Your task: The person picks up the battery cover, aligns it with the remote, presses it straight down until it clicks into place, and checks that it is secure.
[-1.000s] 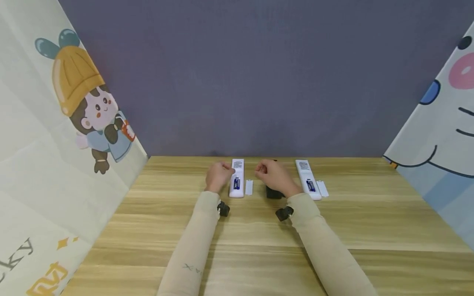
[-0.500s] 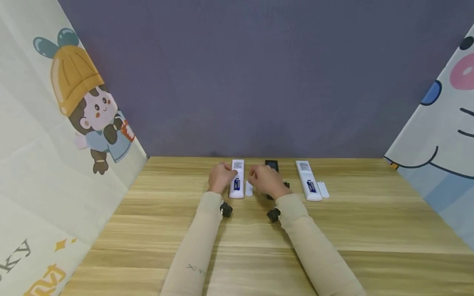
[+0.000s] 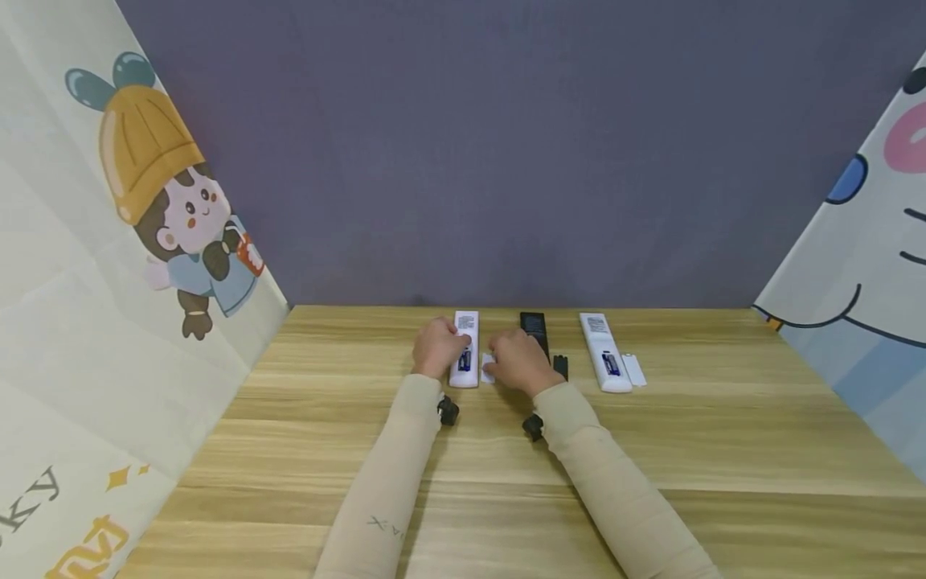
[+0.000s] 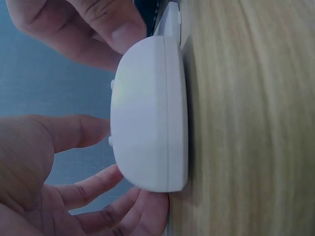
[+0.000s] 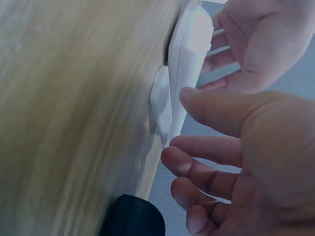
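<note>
My left hand (image 3: 437, 347) holds the left white remote control (image 3: 456, 378), which lies back-up with batteries in its uncovered compartment. In the left wrist view the thumb (image 4: 81, 132) reaches over the top while the other fingers curl along the side of this remote control (image 4: 142, 118). Just right of it lies a small white battery cover (image 3: 488, 371), partly hidden by my right hand (image 3: 519, 359). Seen from the right wrist, the thumb and fingertips of my right hand (image 5: 256, 152) are spread right at the edge of the cover (image 5: 161, 101), not closed around it.
A black remote control (image 3: 534, 324) lies partly under my right hand, with a black battery cover (image 3: 560, 367) beside it. Farther right rests another white remote control (image 3: 599, 342) with batteries showing, and its cover (image 3: 633, 370). A dark wall (image 3: 521, 161) stands behind the wooden table (image 3: 492, 498).
My right hand has moved left from over the black remote control to the white battery cover, uncovering the black one's upper part. My left hand has shifted slightly right, its thumb further onto the white remote control.
</note>
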`<state>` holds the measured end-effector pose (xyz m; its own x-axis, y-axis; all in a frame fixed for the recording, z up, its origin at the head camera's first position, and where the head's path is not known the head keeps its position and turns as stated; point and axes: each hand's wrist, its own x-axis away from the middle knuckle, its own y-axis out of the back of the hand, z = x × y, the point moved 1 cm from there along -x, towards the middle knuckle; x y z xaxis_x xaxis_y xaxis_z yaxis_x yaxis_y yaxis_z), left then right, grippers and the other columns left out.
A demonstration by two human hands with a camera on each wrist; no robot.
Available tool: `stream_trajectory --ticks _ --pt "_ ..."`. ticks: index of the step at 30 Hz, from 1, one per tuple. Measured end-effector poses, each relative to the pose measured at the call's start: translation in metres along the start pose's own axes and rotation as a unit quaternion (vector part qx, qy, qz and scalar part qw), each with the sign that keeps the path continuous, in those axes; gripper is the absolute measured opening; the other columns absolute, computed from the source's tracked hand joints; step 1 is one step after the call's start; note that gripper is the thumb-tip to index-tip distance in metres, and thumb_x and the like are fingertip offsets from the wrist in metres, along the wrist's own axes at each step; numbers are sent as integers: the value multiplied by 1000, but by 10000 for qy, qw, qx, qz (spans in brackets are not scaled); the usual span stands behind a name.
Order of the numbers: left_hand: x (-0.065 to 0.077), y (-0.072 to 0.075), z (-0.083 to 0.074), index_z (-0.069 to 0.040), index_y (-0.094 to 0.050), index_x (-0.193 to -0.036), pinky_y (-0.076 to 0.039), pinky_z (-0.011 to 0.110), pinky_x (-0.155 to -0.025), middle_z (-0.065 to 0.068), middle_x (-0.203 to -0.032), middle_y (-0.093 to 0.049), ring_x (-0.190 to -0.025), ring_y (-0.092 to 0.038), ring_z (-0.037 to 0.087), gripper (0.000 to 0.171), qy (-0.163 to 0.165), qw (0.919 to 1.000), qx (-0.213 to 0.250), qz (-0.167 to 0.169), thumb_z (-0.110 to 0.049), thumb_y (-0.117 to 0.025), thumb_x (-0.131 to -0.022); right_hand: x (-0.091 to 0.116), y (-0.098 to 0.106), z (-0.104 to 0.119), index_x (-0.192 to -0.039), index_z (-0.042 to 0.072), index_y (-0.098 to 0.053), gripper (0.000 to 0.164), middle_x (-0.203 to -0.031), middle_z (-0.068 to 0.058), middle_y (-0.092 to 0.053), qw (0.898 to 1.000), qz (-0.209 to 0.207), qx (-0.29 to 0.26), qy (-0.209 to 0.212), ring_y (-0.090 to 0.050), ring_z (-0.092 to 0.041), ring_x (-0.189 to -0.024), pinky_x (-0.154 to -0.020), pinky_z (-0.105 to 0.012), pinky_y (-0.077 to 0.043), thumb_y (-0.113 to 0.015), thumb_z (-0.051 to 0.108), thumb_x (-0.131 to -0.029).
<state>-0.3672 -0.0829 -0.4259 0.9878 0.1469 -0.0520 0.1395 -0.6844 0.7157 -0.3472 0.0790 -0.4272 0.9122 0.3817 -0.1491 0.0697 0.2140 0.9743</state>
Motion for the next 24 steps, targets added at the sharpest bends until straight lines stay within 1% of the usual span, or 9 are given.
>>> stream_trajectory --ticks 3,5,8,12,16,21,24 --pt "0 -1 0 -7 -69 -97 -47 35 -66 12 -96 -72 -85 -65 28 23 -57 10000 -52 -16 -25 -76 -85 1 0 2 -79 14 -62 27 -78 -3 -63 9998 119 125 -50 -63 -29 -87 -76 -47 -51 -79 32 -90" --pt "0 -2 0 -7 -68 -96 -47 35 -66 12 -96 -72 -84 -65 28 23 -78 9999 -85 -21 -25 -76 -84 2 1 3 -82 14 -65 26 -84 -5 -66 9995 251 189 -89 -63 -32 -95 -81 -50 -52 -78 33 -91" --pt "0 -2 1 -7 -67 -95 -47 35 -65 12 -95 -72 -83 -65 27 24 -148 9997 -189 -40 -24 -78 -83 2 0 5 -85 13 -67 25 -91 -7 -69 9988 387 250 -142 -63 -35 -100 -84 -51 -52 -78 35 -91" --pt "2 -3 -1 -7 -67 -93 -46 37 -64 12 -94 -71 -82 -64 28 25 -201 9991 -375 -66 -24 -80 -81 3 0 6 -86 13 -68 26 -93 -8 -70 9985 422 264 -214 -63 -35 -101 -82 -50 -52 -78 35 -91" --pt "3 -3 -3 -7 -67 -94 -49 41 -68 13 -97 -71 -85 -64 30 26 -194 9986 -485 -107 -24 -81 -80 3 1 7 -89 12 -68 26 -93 -9 -70 9987 358 271 -224 -64 -36 -101 -81 -50 -52 -79 35 -90" --pt "3 -5 -4 -5 -68 -97 -53 44 -74 15 -101 -72 -91 -66 32 28 -231 9987 -425 -132 -22 -82 -80 3 0 6 -104 10 -71 31 -102 -10 -73 9987 357 245 -253 -63 -36 -102 -83 -50 -51 -80 35 -89" --pt "4 -6 -4 -3 -68 -98 -55 44 -76 17 -102 -72 -91 -66 34 29 -286 9990 -305 -164 -19 -83 -79 3 0 6 -102 10 -70 30 -97 -9 -73 9990 298 197 -249 -63 -35 -98 -81 -49 -51 -81 35 -88"
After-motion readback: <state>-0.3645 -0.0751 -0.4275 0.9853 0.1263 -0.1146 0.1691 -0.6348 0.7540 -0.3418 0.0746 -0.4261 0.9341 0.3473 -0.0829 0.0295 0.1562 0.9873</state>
